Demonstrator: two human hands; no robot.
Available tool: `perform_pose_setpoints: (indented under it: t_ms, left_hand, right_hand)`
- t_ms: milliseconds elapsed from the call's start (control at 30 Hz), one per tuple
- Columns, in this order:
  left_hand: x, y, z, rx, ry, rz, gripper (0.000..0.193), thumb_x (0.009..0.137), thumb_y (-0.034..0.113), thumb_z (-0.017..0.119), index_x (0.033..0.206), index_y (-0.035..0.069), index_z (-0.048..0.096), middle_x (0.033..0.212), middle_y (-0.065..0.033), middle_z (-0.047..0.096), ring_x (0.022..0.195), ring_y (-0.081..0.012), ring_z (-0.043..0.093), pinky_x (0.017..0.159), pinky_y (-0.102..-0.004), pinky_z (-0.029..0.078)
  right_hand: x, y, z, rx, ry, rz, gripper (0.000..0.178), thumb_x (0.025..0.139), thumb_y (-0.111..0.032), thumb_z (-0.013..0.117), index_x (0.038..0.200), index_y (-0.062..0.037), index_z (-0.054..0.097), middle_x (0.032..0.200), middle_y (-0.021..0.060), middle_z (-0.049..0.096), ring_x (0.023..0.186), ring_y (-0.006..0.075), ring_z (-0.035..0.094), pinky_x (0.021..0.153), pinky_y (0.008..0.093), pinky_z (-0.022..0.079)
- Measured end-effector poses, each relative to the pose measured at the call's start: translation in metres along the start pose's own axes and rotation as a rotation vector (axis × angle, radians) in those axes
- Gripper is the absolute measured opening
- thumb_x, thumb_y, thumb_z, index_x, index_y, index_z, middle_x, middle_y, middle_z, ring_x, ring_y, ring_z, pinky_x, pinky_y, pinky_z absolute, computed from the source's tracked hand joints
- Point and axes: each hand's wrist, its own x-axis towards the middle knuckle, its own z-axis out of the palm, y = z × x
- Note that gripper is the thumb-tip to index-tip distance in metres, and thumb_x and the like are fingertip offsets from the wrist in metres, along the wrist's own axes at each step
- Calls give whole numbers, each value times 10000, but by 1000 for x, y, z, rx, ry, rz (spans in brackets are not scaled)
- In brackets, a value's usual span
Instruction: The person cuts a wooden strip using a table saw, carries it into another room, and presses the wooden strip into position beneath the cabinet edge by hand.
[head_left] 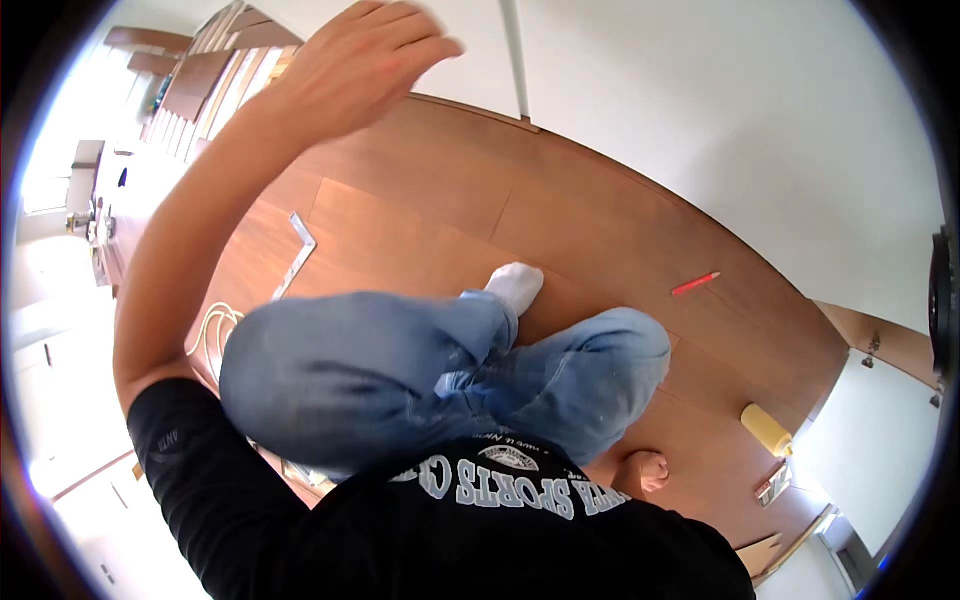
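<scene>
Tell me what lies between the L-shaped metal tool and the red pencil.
In the head view, a foot in a white sock lies between the L-shaped metal tool and the red pencil, with brown floor either side.

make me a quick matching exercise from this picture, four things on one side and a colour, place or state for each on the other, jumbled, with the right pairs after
Things
1. left hand
2. pencil
3. bottle
4. metal square

Descriptions
A. pale yellow, lying on its side
B. silver, L-shaped
C. raised near the top of the picture
D. red, lying on the wooden floor

Right pairs: 1-C, 2-D, 3-A, 4-B
</scene>
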Motion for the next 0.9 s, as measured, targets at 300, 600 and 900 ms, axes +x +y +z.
perform_pose_setpoints:
  t_ms: [300,600,900]
  left_hand:
    - [50,-25,16,485,9,394,137,869,211,555,858,125,660,1054,-43,598,1134,-205,523,988,-382,416]
    - [45,-26,27,402,-52,262,175,884,202,541,852,96,677,1101,-62,600,1153,-242,519,979,-410,423]
    - [-13,17,20,215,-214,0,339,871,225,616,1129,7,645,1218,-204,562,1171,-363,537,958,-439,469]
  right_hand:
    - [-23,15,7,68,14,26,356,969,-339,499,1114,-78,693,1438,60,529,1352,312,440,1076,488,405]
    - [-29,16,-11,65,11,5,357,960,-337,518,1102,-59,691,1442,70,527,1353,310,441,1067,491,401]
    - [-39,-1,-18,74,-47,51,358,963,-342,502,1115,-82,695,1459,48,509,1391,285,401,1083,476,366]
